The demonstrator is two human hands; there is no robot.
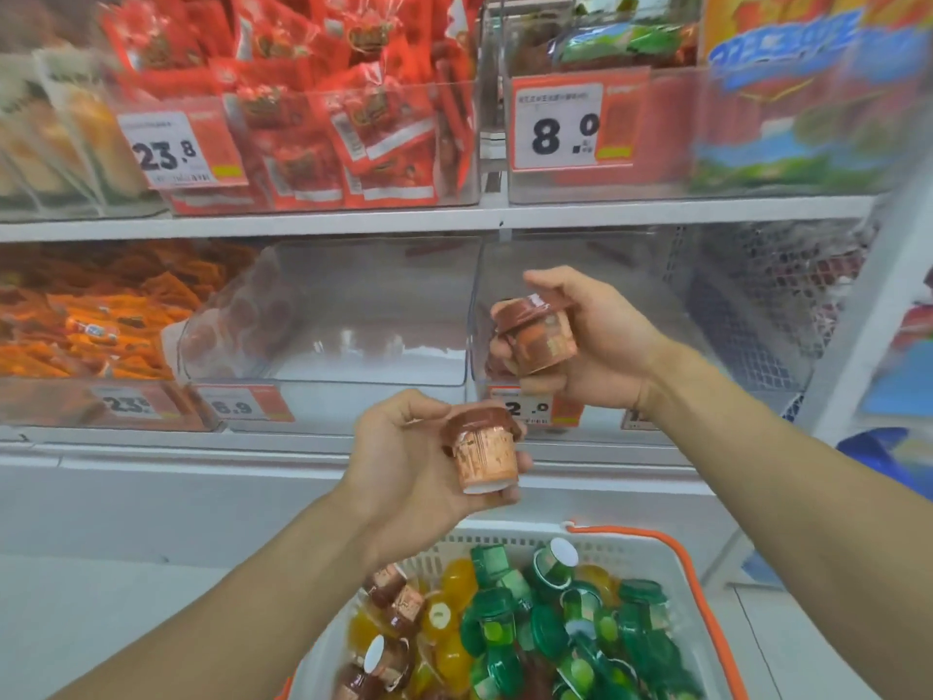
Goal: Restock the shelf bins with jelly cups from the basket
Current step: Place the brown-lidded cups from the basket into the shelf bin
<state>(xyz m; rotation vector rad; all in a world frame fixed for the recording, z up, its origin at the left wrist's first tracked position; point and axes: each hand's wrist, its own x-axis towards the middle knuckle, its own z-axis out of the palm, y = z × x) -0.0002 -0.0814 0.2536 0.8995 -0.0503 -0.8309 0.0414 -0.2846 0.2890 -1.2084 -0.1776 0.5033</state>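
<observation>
Left hand was curled round a brown jelly cup, thumb on top, held just above the far rim of the white basket w/ orange handle. Right hand gripped a second brown cup, tilted, higher up from the basket, in front of the clear right bin on the lower shelf. Clear middle bin sat up and left of the basket; it looked nearly bare, though blur made that hard to judge. Inside the basket: green cups, yellow cups, and more brown ones at its left side.
</observation>
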